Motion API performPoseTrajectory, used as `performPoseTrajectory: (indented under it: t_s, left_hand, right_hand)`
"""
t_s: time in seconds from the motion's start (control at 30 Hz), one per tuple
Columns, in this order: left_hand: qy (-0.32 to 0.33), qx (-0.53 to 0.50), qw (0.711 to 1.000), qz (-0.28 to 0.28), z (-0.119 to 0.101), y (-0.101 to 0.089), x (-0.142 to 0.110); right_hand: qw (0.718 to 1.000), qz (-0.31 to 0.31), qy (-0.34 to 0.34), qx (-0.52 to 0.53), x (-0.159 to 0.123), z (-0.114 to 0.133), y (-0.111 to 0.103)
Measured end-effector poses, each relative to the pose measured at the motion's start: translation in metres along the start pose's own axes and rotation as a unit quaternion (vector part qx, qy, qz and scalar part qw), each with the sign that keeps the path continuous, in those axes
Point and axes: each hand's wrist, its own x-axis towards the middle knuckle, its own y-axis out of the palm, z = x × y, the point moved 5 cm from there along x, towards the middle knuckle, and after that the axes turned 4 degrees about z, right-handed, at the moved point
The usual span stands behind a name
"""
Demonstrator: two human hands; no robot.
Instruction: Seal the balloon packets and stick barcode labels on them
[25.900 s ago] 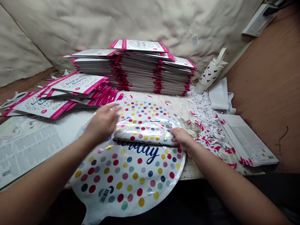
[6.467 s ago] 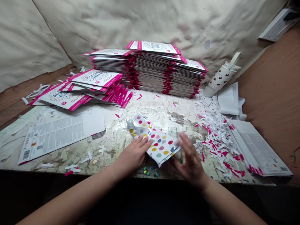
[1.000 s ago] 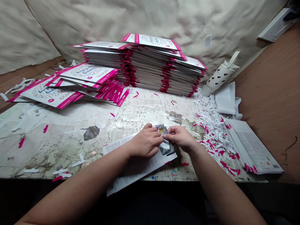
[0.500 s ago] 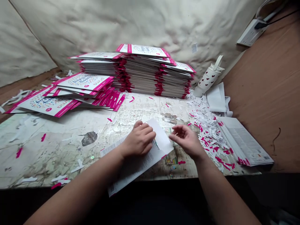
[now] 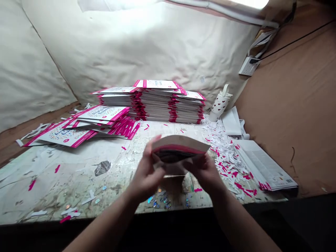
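Observation:
Between my two hands a white and pink card envelope (image 5: 181,140) is held up above the table, its mouth bowed wide and dark inside, facing me. My left hand (image 5: 147,172) is closed on its left edge, the thumb along the near side. On the right edge my right hand (image 5: 207,172) grips it in the same way, slightly blurred. Small shiny confetti pieces (image 5: 166,202) lie on the table below the envelope.
Tall stacks of pink-edged printed envelopes (image 5: 157,105) stand at the back. A looser pile (image 5: 102,113) lies at left. To the right are a white tumbler with hearts (image 5: 219,105), paper scraps (image 5: 228,157) and a stack of grey-white printed envelopes (image 5: 270,166).
The envelope lay flat under my left hand, with my right hand apart from it. Now both hands hold it raised with its mouth opened. My view has tilted up.

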Motion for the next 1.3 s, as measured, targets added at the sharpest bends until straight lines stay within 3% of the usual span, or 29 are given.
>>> performPoseTrajectory:
  t_s: [0.07, 0.13, 0.3, 0.4, 0.5, 0.57, 0.6, 0.67, 0.73, 0.8, 1.0, 1.13, 1.3]
  left_hand:
    - [0.022, -0.143, 0.989, -0.017, 0.003, 0.012, -0.004]
    - [0.006, -0.214, 0.977, -0.024, 0.008, 0.017, -0.006]
    - [-0.138, -0.370, 0.917, 0.060, 0.021, 0.015, -0.007]
    - [-0.193, -0.416, 0.884, 0.091, 0.027, 0.018, -0.008]
    - [-0.258, -0.435, 0.854, 0.120, 0.039, 0.035, -0.014]
    - [-0.307, -0.434, 0.839, 0.119, 0.049, 0.049, -0.022]
    - [-0.324, -0.426, 0.837, 0.112, 0.053, 0.054, -0.026]
    - [-0.342, -0.399, 0.845, 0.101, 0.055, 0.063, -0.033]
    - [-0.344, -0.381, 0.852, 0.105, 0.052, 0.069, -0.037]
    - [-0.333, -0.380, 0.856, 0.108, 0.044, 0.072, -0.038]
    - [-0.300, -0.351, 0.879, 0.119, 0.028, 0.074, -0.040]
    - [-0.294, -0.369, 0.874, 0.116, 0.026, 0.078, -0.045]
    - [-0.317, -0.377, 0.861, 0.131, 0.023, 0.084, -0.047]
  right_hand:
    - [0.999, 0.013, 0.030, 0.014, -0.002, -0.012, 0.001]
    - [0.999, 0.022, 0.031, 0.028, -0.004, -0.016, 0.000]
    - [0.999, 0.033, -0.004, 0.029, 0.001, 0.002, -0.012]
    - [0.999, 0.027, 0.036, 0.010, 0.015, 0.004, -0.022]
    - [0.986, -0.013, 0.058, -0.155, 0.027, -0.003, -0.035]
    - [0.939, -0.075, -0.024, -0.335, 0.025, 0.001, -0.038]
    - [0.906, -0.078, -0.074, -0.409, 0.020, 0.003, -0.034]
    - [0.855, -0.010, -0.145, -0.498, 0.006, 0.000, -0.014]
    - [0.826, 0.085, -0.172, -0.530, -0.011, -0.007, 0.007]
    - [0.809, 0.111, -0.185, -0.548, -0.025, -0.009, 0.018]
    - [0.791, 0.107, -0.195, -0.570, -0.036, -0.005, 0.024]
    - [0.781, 0.098, -0.200, -0.583, -0.039, -0.004, 0.020]
    - [0.839, 0.109, -0.132, -0.516, -0.040, -0.007, 0.006]
